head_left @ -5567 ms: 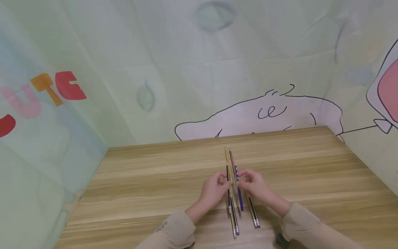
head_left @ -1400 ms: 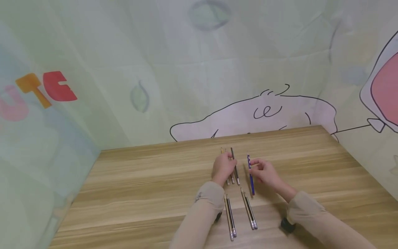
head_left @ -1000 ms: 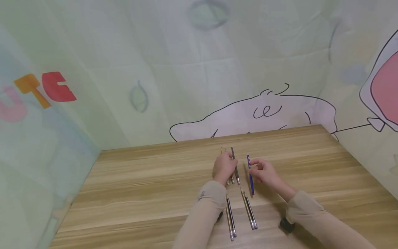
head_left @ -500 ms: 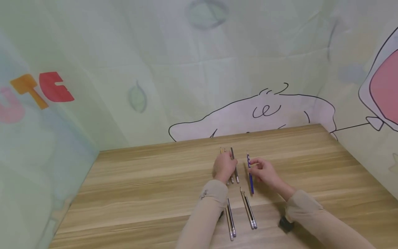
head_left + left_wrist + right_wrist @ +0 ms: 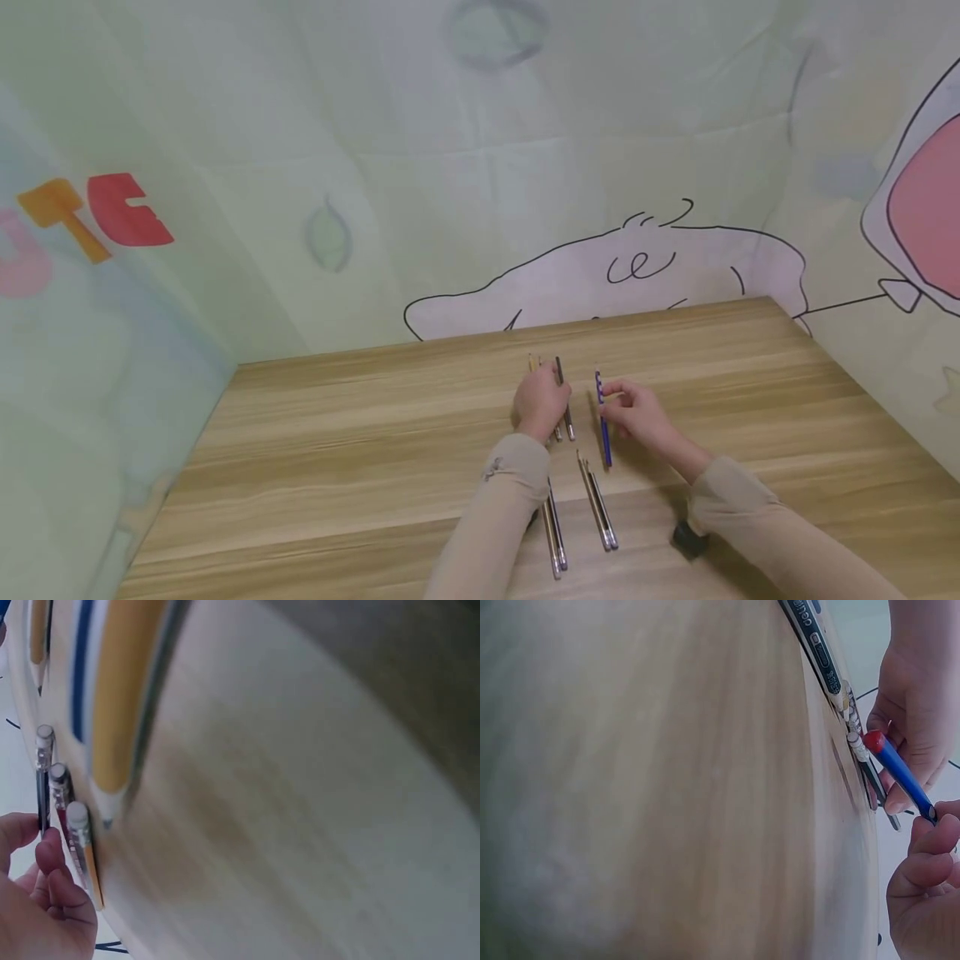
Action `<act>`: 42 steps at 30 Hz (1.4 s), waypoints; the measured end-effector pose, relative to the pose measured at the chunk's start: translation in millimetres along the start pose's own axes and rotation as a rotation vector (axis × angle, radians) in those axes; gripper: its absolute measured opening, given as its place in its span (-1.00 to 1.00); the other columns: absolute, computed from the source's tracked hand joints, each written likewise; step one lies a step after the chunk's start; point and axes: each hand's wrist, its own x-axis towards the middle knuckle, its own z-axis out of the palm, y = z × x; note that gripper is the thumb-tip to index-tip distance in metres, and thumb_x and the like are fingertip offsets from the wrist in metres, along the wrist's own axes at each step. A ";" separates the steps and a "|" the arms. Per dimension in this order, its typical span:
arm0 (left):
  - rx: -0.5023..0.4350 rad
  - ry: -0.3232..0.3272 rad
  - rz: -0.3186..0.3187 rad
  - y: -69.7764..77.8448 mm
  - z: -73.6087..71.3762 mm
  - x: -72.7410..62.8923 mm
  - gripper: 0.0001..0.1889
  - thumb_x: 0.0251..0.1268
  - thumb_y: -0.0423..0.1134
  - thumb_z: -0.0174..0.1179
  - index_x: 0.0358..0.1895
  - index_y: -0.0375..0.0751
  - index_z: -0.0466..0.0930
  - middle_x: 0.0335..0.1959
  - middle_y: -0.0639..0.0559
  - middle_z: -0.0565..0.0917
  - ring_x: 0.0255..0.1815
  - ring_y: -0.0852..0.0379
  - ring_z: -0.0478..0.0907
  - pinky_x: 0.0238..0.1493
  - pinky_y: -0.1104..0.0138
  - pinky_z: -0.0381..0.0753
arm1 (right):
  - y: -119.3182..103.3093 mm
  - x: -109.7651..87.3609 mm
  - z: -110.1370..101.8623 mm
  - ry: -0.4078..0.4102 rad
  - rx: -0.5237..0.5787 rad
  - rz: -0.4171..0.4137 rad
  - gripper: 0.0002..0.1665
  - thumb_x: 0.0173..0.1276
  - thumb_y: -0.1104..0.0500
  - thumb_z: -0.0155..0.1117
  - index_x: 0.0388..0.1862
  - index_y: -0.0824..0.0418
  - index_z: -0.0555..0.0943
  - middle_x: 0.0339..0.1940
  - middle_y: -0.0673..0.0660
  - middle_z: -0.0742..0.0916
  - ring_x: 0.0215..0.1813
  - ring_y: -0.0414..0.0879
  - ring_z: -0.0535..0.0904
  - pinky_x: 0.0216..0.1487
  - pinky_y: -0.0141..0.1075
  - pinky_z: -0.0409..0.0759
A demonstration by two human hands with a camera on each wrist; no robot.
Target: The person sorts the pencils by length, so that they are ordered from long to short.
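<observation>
Between thumb and finger, my left hand (image 5: pixel 542 402) pinches a dark pencil (image 5: pixel 568 419) with a white eraser end. Beside it lie a yellow pencil (image 5: pixel 92 866) and a dark red pencil (image 5: pixel 59 780), erasers toward me, partly hidden under that hand in the head view. Off to the right, my right hand (image 5: pixel 636 415) pinches a blue pencil (image 5: pixel 605 433) with its tip pointing away from me. Its red end (image 5: pixel 874 740) shows in the right wrist view. The two held pencils stand apart, roughly side by side.
Nearer to me on the wooden table (image 5: pixel 337 467) lie a left pair of pencils (image 5: pixel 555 537) and a right pair of pencils (image 5: pixel 597 504), erasers toward me. The left sleeve (image 5: pixel 495 517) covers part of the left pair. A printed cloth wall (image 5: pixel 420 208) rises behind the table.
Since the earliest frame my hands have parted and moved farther from me, the right one carrying the blue pencil rightward. Over the last second both hands stay almost still.
</observation>
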 end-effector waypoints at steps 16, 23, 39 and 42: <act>0.119 0.018 0.018 -0.5 3.1 1.5 -0.73 0.07 -0.16 0.14 -0.12 -0.07 0.52 -0.45 0.04 0.62 -0.64 0.20 0.41 -0.68 0.42 0.31 | -0.1 2.0 -1.3 0.005 0.001 0.016 -0.62 0.15 0.33 0.14 -0.05 0.43 0.36 -0.64 -0.04 0.52 -0.71 -0.24 0.31 -0.66 -0.44 0.34; 0.133 0.016 -0.007 0.2 3.8 1.0 -0.77 0.09 -0.17 0.13 -0.15 -0.05 0.54 -0.51 0.07 0.59 -0.68 0.21 0.39 -0.69 0.42 0.30 | 1.5 2.1 -1.6 0.002 0.014 0.013 -0.61 0.14 0.33 0.15 -0.05 0.43 0.35 -0.65 -0.04 0.51 -0.71 -0.25 0.30 -0.67 -0.45 0.32; 0.114 -0.006 -0.028 -1.6 7.1 2.1 -0.75 0.09 -0.13 0.14 -0.13 0.01 0.53 -0.32 0.06 0.64 -0.61 0.21 0.41 -0.66 0.42 0.32 | 2.2 3.9 -2.7 -0.003 0.020 0.021 -0.58 0.14 0.32 0.14 -0.02 0.43 0.35 -0.63 -0.04 0.51 -0.70 -0.24 0.31 -0.67 -0.44 0.32; 0.120 -0.006 -0.024 -1.6 7.4 2.2 -0.76 0.09 -0.13 0.14 -0.13 0.00 0.53 -0.33 0.05 0.64 -0.61 0.20 0.42 -0.66 0.42 0.32 | 1.2 6.2 -2.6 0.003 0.009 0.028 -0.58 0.14 0.31 0.15 0.00 0.41 0.36 -0.63 -0.02 0.50 -0.71 -0.23 0.30 -0.67 -0.42 0.33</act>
